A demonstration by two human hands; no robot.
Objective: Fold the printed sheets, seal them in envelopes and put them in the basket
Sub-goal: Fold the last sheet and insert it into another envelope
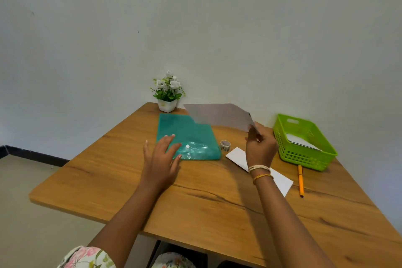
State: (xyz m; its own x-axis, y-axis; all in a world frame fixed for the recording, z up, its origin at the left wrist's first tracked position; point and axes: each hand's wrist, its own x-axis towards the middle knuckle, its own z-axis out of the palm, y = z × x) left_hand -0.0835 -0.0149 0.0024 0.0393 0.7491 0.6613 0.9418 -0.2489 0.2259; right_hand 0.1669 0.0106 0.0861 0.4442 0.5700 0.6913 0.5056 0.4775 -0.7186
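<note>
Left hand (162,156) flat on folder (187,137); right hand (260,148) grip pinches raised sheet (219,116)

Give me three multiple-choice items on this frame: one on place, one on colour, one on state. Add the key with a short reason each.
1. Where does the roll of tape sit?
A. Inside the basket
B. On the table between the folder and the envelope
C. Beside the flower pot

2. What colour is the basket?
A. Bright green
B. Orange
C. White

3. What is the right hand doing?
A. Lying flat on the table
B. Gripping the pen
C. Holding a sheet of paper up off the table

Key:
1 B: the tape stands on the table, right of the teal folder and left of the white envelope.
2 A: its mesh walls are lime green.
3 C: its fingers pinch the sheet by a corner, in the air, while the pen lies untouched; the left hand rests on the folder.
</note>
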